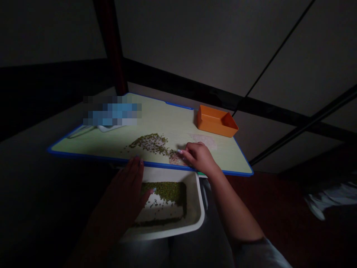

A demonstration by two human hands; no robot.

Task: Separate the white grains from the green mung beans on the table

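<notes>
Small green seeds, like mung beans or peppercorns (149, 142), lie in a loose pile on the pale yellow tabletop (156, 111), with a thin trail reaching to the right. My right hand (200, 157) rests at the end of that trail, fingers curled in and a fingertip at the scattered seeds. Whether anything is pinched there is too small to make out. At the near blue edge, my left hand (130, 182) lies flat with fingers stretched and thumb apart, over the left part of a white tub (199, 208). More of the green seeds (170, 191) cover the tub's far side.
An orange open box (217, 123) stands at the table's back right. At the left is a blurred-out blue item (114, 113) on a white tray (107, 128). A wall runs behind the table. On the right, a white shoe (315, 208) shows above the dark red floor.
</notes>
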